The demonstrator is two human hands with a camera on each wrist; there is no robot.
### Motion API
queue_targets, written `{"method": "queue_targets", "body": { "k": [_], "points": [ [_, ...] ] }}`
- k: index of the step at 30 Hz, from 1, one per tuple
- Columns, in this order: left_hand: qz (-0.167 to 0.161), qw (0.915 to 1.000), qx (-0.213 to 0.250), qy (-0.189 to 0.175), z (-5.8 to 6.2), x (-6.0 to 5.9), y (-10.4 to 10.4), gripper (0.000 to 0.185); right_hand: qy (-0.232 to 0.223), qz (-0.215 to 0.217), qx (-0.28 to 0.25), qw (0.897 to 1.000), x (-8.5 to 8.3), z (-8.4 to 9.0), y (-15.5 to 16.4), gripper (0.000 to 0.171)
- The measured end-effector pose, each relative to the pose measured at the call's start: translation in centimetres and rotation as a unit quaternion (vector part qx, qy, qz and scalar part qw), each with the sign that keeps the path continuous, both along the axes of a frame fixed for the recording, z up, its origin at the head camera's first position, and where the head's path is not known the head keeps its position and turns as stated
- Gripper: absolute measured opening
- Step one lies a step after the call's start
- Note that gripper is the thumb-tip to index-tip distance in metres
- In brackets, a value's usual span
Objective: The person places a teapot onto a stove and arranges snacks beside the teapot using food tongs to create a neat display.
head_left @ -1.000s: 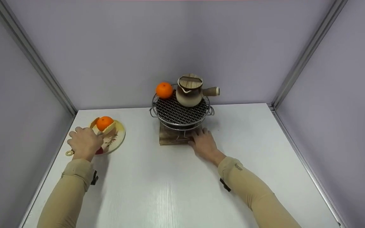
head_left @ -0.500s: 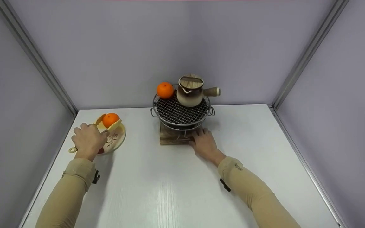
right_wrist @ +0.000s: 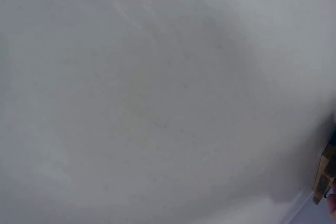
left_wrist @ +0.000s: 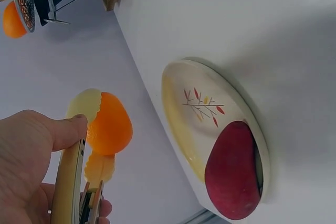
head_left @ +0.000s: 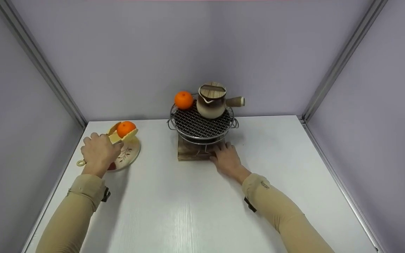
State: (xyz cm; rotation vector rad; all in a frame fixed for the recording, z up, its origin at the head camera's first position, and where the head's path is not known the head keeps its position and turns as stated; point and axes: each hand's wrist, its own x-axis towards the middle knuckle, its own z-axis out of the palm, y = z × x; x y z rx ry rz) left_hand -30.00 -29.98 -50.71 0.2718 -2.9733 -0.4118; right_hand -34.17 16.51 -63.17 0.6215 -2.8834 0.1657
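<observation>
Item: orange (head_left: 126, 128), left of frame, raised just above the plate (head_left: 129, 155), pinched in scalloped tongs (left_wrist: 84, 145) that your left hand (head_left: 98, 153) grips. Round, glossy, bright; likely light, firm but slippery, so squeeze across its middle. Your right hand (head_left: 227, 159) lies flat against the wooden base (head_left: 188, 151) at centre, grasping nothing.

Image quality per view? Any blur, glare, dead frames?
Head: sharp, even light, sheen streak on the table, soft shadows by both sleeves. Left wrist: rotated view; left hand, tongs and orange crisp, plate casts a shadow. Right wrist: nearly featureless white, only the wooden base at the edge.
</observation>
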Motion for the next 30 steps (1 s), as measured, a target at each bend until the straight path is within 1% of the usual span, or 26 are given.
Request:
{"method": "queue_targets", "body": {
  "k": [5,8,13,17,18,21,24,25,30],
  "points": [
    [-0.01,0.9998,0.001,0.018,0.5,0.1,0.5,0.067,-0.006,-0.002,-0.004,1.0,0.0,0.2,0.0,0.058],
    [-0.014,0.9997,0.007,0.018,0.8,0.2,0.8,0.065,-0.01,-0.008,0.0,1.0,0.1,0.3,0.0,0.058],
    [-0.019,0.9996,0.007,0.02,1.2,0.4,1.3,0.063,-0.013,-0.008,-0.008,1.0,0.2,0.2,0.0,0.057],
    [-0.027,0.9993,0.007,0.026,1.7,0.7,1.7,0.066,-0.001,0.0,-0.021,1.0,0.2,-0.1,0.1,0.055],
    [-0.03,0.9992,0.007,0.027,1.8,0.8,1.8,0.067,0.014,0.005,-0.019,1.0,-0.3,-1.0,0.4,0.056],
    [-0.036,0.9989,0.01,0.028,2.3,1.0,2.2,0.069,0.026,0.011,-0.029,0.999,-0.3,-1.1,0.5,0.054],
    [-0.043,0.9985,0.011,0.031,2.8,1.2,2.6,0.069,0.024,0.009,-0.027,0.999,-0.3,-1.0,0.4,0.054],
    [-0.044,0.9984,0.011,0.032,3.0,1.2,2.8,0.069,0.011,0.005,-0.032,0.999,0.2,-0.2,0.0,0.053],
    [-0.056,0.9974,0.003,0.046,3.6,1.1,3.3,0.067,0.006,-0.003,-0.016,1.0,0.0,-0.2,-0.1,0.053]
  ]
}}
